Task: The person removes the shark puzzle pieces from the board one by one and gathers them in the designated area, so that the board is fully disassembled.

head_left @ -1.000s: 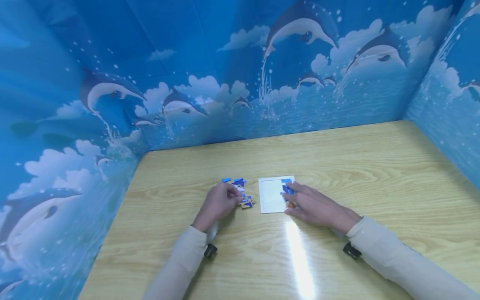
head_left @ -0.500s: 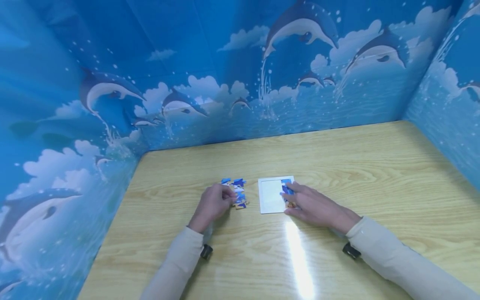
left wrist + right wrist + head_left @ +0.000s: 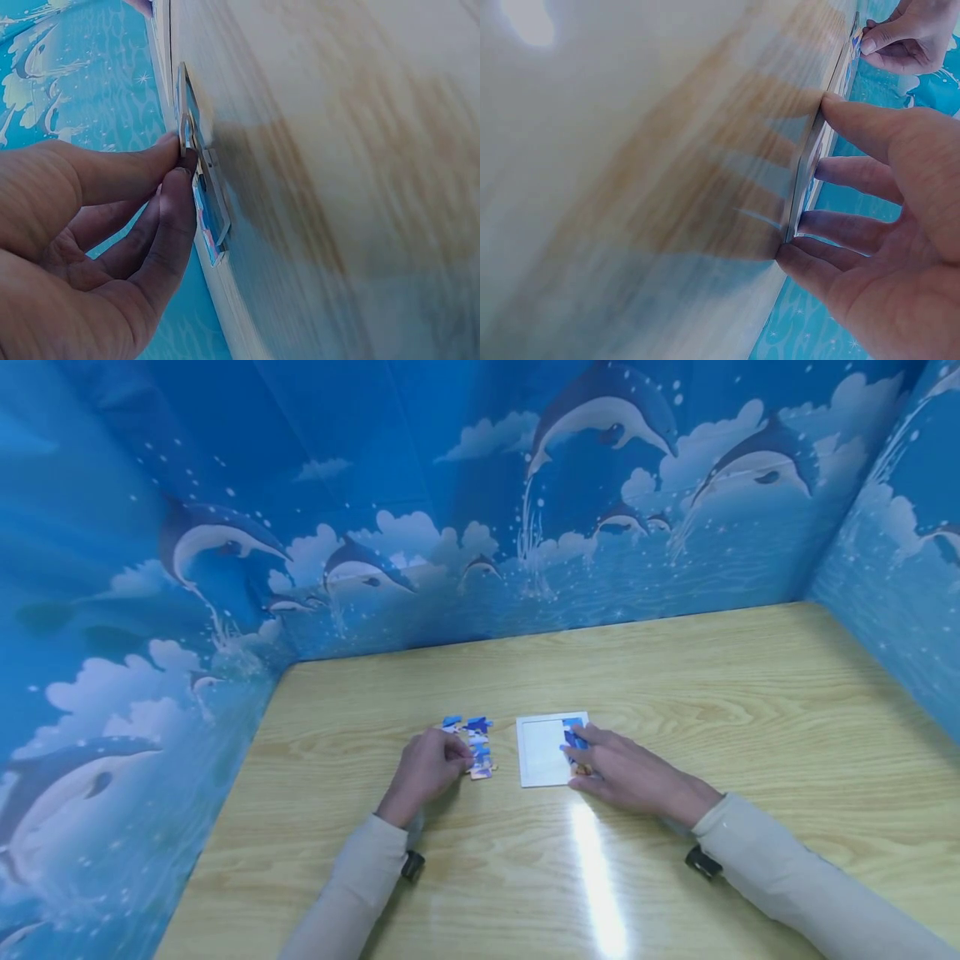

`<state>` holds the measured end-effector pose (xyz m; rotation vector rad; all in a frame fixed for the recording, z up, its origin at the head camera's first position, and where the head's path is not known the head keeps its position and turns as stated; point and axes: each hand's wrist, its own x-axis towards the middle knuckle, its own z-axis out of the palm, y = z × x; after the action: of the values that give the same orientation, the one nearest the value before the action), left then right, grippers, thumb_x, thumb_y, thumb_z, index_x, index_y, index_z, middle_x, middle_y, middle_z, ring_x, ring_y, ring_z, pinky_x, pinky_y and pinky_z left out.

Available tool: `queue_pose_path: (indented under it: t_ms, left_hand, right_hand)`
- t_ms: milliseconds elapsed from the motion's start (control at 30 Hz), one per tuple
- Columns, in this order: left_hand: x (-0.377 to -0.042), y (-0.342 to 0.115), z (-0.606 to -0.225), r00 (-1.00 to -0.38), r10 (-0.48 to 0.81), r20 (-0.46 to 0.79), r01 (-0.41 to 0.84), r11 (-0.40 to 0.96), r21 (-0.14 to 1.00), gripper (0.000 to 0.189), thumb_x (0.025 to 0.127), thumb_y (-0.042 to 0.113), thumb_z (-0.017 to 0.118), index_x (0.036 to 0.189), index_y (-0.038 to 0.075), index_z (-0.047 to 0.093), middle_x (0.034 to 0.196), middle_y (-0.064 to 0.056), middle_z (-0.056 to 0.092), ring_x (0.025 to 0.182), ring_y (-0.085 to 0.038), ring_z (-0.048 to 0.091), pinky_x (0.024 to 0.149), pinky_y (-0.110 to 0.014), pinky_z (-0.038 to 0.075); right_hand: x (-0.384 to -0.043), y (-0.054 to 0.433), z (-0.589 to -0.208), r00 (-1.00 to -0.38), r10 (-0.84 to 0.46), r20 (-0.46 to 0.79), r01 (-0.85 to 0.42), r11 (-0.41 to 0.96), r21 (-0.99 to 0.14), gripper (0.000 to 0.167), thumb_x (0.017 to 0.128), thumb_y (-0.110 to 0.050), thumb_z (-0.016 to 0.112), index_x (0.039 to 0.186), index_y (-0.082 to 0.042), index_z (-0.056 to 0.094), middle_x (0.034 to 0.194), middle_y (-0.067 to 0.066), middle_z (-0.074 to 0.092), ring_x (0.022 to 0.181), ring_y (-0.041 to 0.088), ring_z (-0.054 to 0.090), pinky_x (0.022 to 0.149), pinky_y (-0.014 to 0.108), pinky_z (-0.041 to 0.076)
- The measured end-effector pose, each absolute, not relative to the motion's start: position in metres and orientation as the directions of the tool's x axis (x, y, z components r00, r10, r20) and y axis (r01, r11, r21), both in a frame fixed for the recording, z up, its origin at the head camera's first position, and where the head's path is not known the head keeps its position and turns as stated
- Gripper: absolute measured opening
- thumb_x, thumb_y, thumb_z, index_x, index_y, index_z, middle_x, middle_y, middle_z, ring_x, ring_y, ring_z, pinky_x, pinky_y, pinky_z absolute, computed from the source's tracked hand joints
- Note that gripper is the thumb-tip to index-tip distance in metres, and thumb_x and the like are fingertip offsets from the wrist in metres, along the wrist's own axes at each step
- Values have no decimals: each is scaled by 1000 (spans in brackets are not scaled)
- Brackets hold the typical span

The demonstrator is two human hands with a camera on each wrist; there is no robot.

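1. On the wood-grain worktop (image 3: 675, 693), my left grip (image 3: 429, 766) pinches a jigsaw piece (image 3: 182, 139) between thumb and fingertip, at the loose jigsaw pieces (image 3: 478, 729) left of the white puzzle tray (image 3: 543, 752).
2. My right grip (image 3: 628, 768) has its fingers spread over the tray's right side, the thumb near its front edge.
3. A column of fitted pieces (image 3: 573, 737) fills the tray's right side; my fingers cover part of it. The rest of the recess shows pale and bare.
4. My left hand hides part of the loose group, so I cannot count it.
5. A blue dolphin backdrop (image 3: 420, 585) stands behind and at both sides of the worktop. A bright reflection (image 3: 597, 877) runs towards me below the tray. I wear beige sleeves (image 3: 787, 860), with a black device (image 3: 412, 866) under each cuff.
6. The left wrist view gives what the head view cannot: the pinch from the side, and the pieces' thin edges.
7. The right wrist view shows the tray edge-on, my thumb and a finger touching its rim, while its printed face is mostly lost.
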<state>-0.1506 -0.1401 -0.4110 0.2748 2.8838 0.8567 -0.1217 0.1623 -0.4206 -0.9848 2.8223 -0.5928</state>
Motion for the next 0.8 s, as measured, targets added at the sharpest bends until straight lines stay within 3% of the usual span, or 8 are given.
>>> queue_pose_path:
  t_ms: [567, 800]
  left_hand:
    - [-156, -122, -404, -968, 247, -42, 189, 830, 524, 5, 85, 12, 83, 87, 12, 78, 80, 3, 70, 73, -10, 61, 72, -31, 53]
    - [-159, -100, -398, -954, 293, -70, 207, 807, 553, 4, 88, 11, 80, 91, 9, 78, 79, 3, 71, 71, -9, 63, 69, -27, 54]
  right_hand:
    - [-118, 166, -421, -790, -613, 30, -563, 704, -433, 43, 94, -21, 73, 126, 7, 65, 148, 35, 39, 139, 53, 34, 105, 54, 39]
    - [-115, 171, -422, -800, -597, 55, -556, 705, -441, 14, 92, -23, 76, 96, -9, 75, 146, 33, 44, 139, 52, 36, 105, 53, 39]
